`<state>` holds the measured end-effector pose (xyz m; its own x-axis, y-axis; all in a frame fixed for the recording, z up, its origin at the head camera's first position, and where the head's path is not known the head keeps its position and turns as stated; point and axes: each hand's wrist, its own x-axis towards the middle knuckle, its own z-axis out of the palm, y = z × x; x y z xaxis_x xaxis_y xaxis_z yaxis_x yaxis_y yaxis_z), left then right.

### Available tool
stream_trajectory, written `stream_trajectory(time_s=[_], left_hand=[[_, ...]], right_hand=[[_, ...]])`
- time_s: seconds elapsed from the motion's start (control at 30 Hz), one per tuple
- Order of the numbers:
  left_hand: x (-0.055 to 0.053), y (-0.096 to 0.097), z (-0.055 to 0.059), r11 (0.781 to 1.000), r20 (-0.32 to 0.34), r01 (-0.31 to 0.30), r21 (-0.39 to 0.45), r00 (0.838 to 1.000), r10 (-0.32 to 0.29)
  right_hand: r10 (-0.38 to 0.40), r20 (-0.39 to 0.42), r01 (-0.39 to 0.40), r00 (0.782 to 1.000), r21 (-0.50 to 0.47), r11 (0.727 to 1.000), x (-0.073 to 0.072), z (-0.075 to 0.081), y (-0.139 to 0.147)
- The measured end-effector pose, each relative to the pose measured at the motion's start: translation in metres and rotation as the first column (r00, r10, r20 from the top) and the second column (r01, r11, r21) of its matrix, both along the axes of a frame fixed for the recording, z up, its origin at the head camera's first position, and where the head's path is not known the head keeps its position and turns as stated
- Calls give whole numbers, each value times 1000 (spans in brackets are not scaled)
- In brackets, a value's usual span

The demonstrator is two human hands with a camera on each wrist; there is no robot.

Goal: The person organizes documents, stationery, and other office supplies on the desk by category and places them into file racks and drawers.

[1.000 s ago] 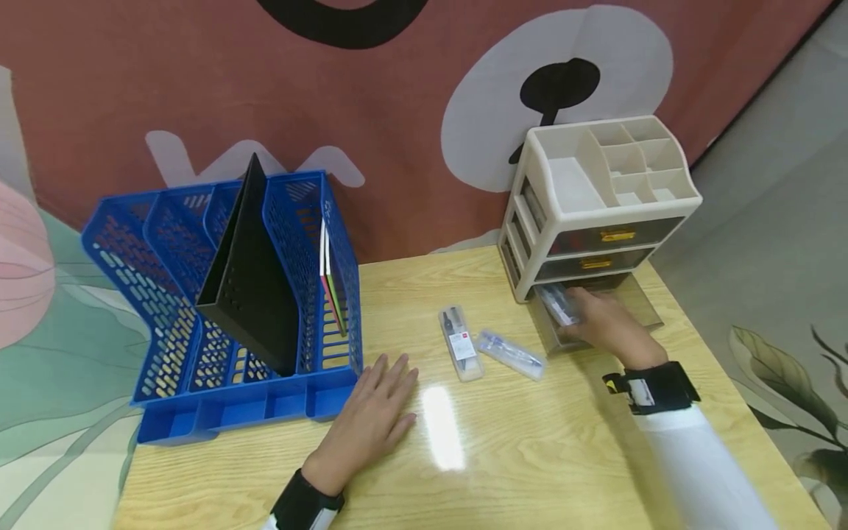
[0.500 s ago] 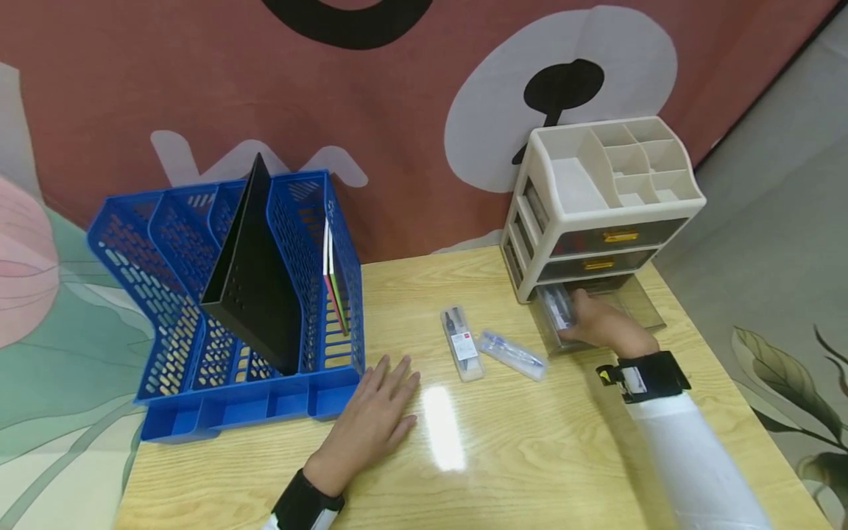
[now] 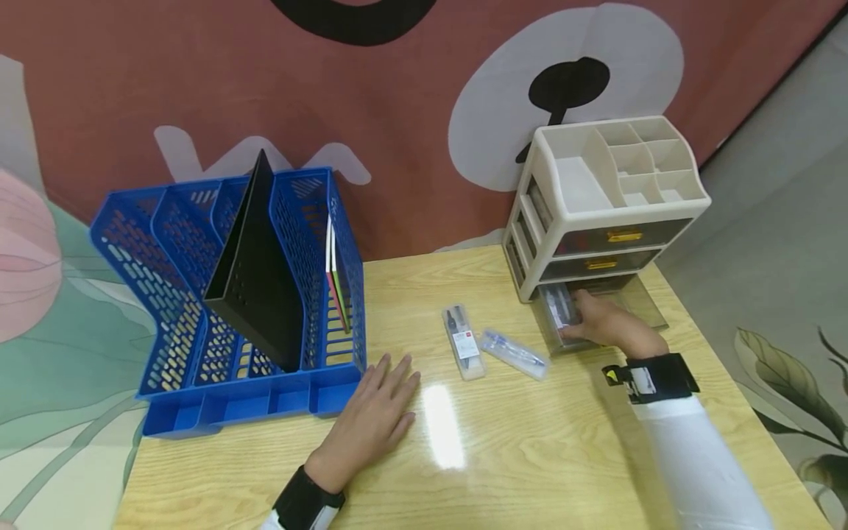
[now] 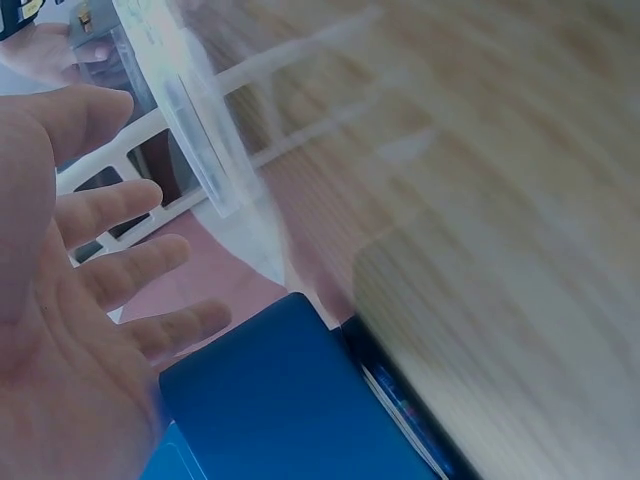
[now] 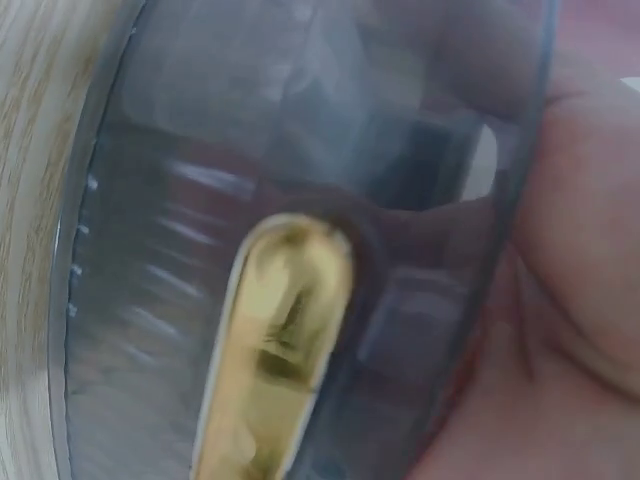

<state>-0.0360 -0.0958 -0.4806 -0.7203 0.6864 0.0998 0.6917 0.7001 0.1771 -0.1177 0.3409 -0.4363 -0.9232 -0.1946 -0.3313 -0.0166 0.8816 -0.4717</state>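
Observation:
My right hand [image 3: 606, 322] reaches into the pulled-out bottom drawer [image 3: 639, 305] of a white desk organizer [image 3: 563, 243]. Its thumb and fingers hold the edge of a clear plastic pen case [image 3: 559, 303] that lies along the drawer's left side. In the right wrist view the hand is partly seen through the smoky drawer front [image 5: 150, 280] with its gold handle [image 5: 280, 340]. My left hand [image 3: 367, 412] rests flat on the table, fingers spread, near the blue file rack [image 3: 258, 397]. Between the hands lie a labelled clear pen case [image 3: 464, 344] and another clear case with blue pens [image 3: 513, 353].
The rack holds a black folder [image 3: 265, 294] and a few thin booklets [image 3: 336, 280]. Above the open drawer, the organizer's two upper drawers with yellow handles [image 3: 625, 236] are closed. A patterned cloth [image 3: 411, 147] hangs behind the wooden table [image 3: 517, 456].
The clear case under my right hand has settled flatter in the drawer, and the hand has shifted slightly. My left hand stays in place. The head view has drifted a little.

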Motion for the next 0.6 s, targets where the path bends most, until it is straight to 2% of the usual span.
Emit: stream_trajectory(time_s=[0.17,0.33,0.5,0.6], left_hand=[[-1,0,1,1000,-7,2,3,1000,-2],[-1,0,5,1000,-25,-3,19,1000,3],[-5,0,7,999,-43,-12,38,999,14],[-7,0,7,999,-64,-21,48,998,24]], right_hand=[[-39,13,39,999,-5,999,6,9,-5],[-52,6,52,999,57,997,14,27,-16],[-30,-113,48,993,160,986,23,46,-35],[-5,-216,39,976,156,987,25,49,-50]])
